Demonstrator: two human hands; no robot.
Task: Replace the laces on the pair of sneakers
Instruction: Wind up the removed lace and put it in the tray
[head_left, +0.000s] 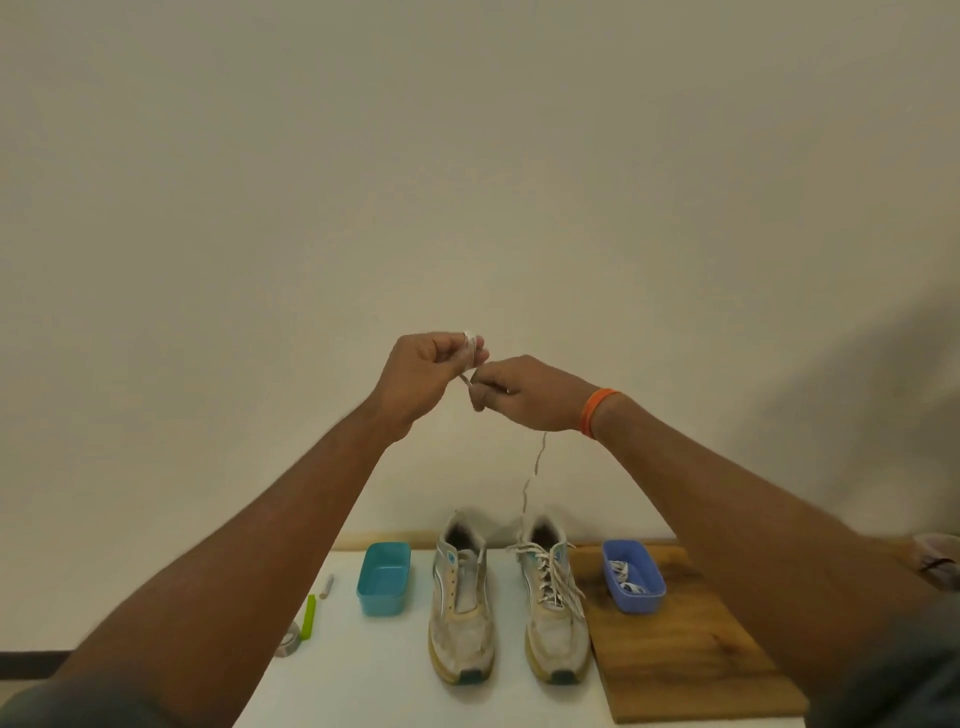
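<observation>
On the white table (374, 670) stand two worn sneakers, the left sneaker (461, 603) unlaced, the right sneaker (555, 603) loosely laced. A teal tub (383, 578) left of them looks empty; a blue tub (634, 576) on the wooden board (685, 654) holds white laces. Higher, the left hand (426, 382) pinches wound lace (535, 467); the right hand (524, 393) grips its strand, whose lower end blurs near the right sneaker.

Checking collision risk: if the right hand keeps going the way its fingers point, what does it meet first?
Probably the left hand: the right hand points at it, fingertips nearly touching, with the worn white lace between them. Depth is unclear.
</observation>
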